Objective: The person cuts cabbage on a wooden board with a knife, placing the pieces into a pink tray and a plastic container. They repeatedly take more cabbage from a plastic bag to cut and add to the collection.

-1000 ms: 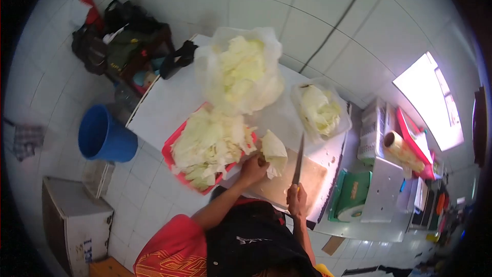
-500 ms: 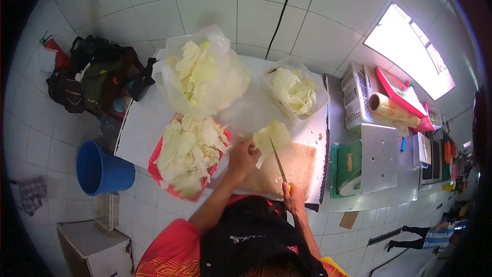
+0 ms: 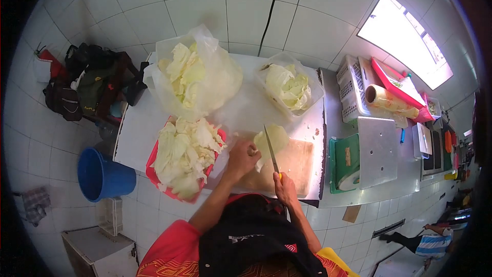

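Observation:
My left hand is closed on the left edge of a pale cabbage leaf, above the cutting board. My right hand grips the yellow handle of a knife, whose blade points away from me and lies over the leaf. To the left of my left hand, cabbage leaves fill a red basket. Behind it stands a clear plastic bag with more leaves. A clear container at the back right holds a cabbage.
A blue bucket stands on the floor at left, below several bags. On the right counter are a green scale, a metal sheet, a white crate and a film roll. A person is at far right.
My right hand and the knife have moved slightly left and away from me, bringing the blade further over the leaf. The whole view has shifted a little. The far person has changed posture.

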Demonstrator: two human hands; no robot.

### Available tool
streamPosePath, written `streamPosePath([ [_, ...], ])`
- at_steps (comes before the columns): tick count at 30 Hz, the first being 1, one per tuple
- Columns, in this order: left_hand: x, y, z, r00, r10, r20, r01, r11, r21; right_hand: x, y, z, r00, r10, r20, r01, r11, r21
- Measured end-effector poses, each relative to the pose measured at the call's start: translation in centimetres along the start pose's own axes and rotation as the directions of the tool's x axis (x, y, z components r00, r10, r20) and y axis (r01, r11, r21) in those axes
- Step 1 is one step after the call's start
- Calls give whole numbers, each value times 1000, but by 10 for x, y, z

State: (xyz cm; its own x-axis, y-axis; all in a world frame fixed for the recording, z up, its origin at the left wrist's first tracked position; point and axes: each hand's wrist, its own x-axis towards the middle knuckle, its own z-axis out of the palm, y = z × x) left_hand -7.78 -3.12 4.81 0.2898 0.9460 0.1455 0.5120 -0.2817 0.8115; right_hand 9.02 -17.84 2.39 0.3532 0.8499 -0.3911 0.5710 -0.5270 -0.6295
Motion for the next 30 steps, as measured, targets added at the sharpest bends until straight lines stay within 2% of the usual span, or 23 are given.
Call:
streamPosePath([
  [2,0,1,1,1000,-6,14,6,1000,-22,5,-4,-1,1000,-8,-6,8,1000,-19],
  [5,2,13,-5,981,-128,149,132,991,-21,9,-8,-2,1000,17,3,-17,999,-46],
  [11,4,22,6,983,-72,168,75,997,-9,6,-15,-5,999,16,-32,-18,997,-80],
  [17,2,25,22,992,-14,125,17,1000,-22,7,-14,-1,998,5,-69,-14,991,-133],
  [21,1,26,23,992,-11,127,17,999,-51,9,-11,4,994,-24,-108,9,990,-139],
  [26,1,24,24,991,-14,131,23,998,-67,13,-10,6,996,15,-83,-25,993,-118],
  [29,1,33,15,975,-93,202,110,991,-72,12,-14,3,997,30,-69,-37,994,-100],
  [30,0,31,15,991,-7,133,5,1000,17,11,-14,2,997,35,-64,-41,995,-93],
])
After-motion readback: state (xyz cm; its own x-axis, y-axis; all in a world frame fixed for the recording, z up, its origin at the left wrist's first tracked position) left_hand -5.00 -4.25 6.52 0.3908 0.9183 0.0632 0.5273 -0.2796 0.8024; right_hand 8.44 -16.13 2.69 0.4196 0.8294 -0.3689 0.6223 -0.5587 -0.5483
